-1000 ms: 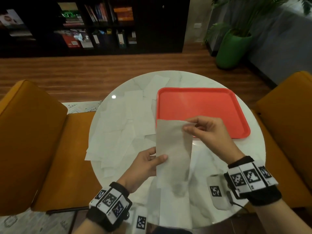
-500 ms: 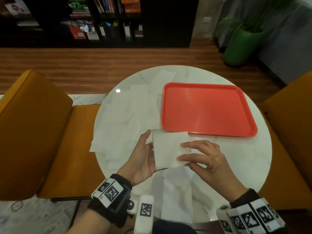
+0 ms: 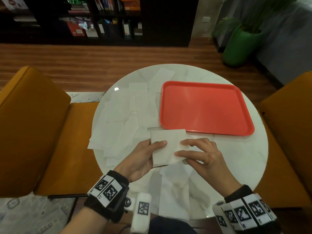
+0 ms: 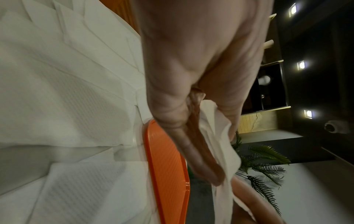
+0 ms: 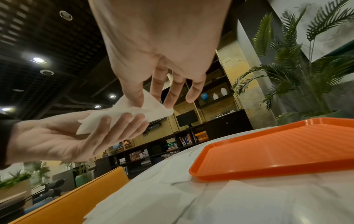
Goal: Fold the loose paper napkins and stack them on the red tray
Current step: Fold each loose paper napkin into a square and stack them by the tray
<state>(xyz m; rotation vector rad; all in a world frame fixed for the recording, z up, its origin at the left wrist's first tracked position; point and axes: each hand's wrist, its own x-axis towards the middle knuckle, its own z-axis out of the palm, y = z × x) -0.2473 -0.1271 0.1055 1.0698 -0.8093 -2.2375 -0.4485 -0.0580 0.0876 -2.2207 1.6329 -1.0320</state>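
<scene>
Since a second ago the napkin [image 3: 166,146] has gone from a long strip held up between the hands to a small squarish pad, doubled over and held low above the near part of the table [image 3: 236,159], just short of the red tray's [image 3: 206,107] near left corner. The left hand [image 3: 143,157] cradles it from below, fingers under the paper and thumb laid across its left edge. The right hand [image 3: 200,154] pinches its right edge between thumb and forefinger, the other fingers loosely spread.

That looks like one fold done, perhaps with a last crease or squaring-up to go before it is set down. The tray holds nothing yet, so this would be the first of the stack. Many loose napkins [image 3: 125,119] lie overlapping along the table's left side, with a few more at the near edge, so most of the job is ahead.
</scene>
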